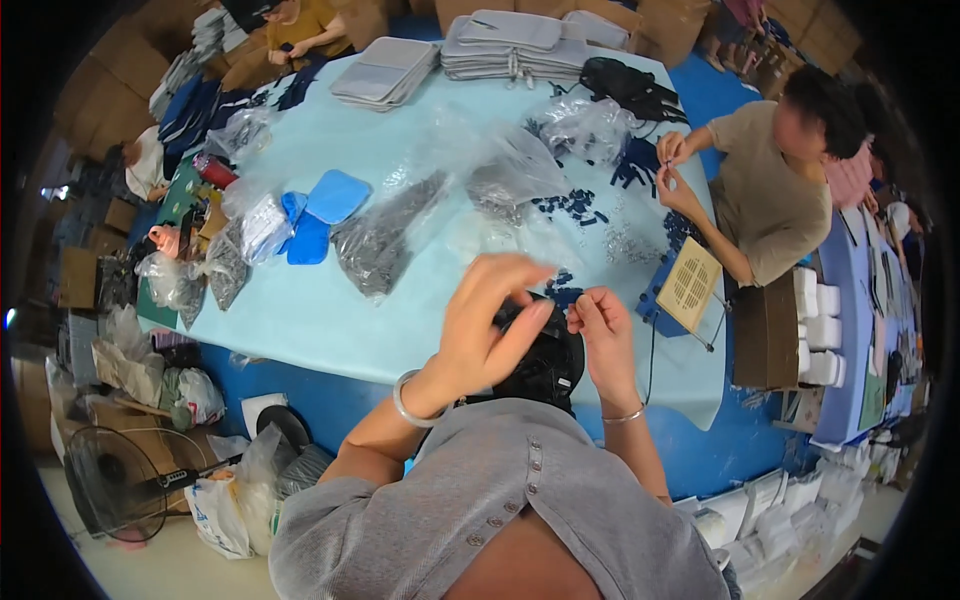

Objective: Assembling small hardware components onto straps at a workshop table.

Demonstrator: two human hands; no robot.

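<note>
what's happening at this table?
A person works at a pale blue table with bare hands: the left hand is raised with thumb and fingers apart, while the right hand pinches beside it; anything between its fingertips is too small to tell. Across to the right, a co-worker brings both hands together over the table. Small dark blue pieces lie loose, near clear bags of small grey parts and a blue box.

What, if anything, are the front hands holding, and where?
The right hand pinches near dark blue pieces; whether it holds something, and where, I can't tell. The left hand looks empty.
</note>
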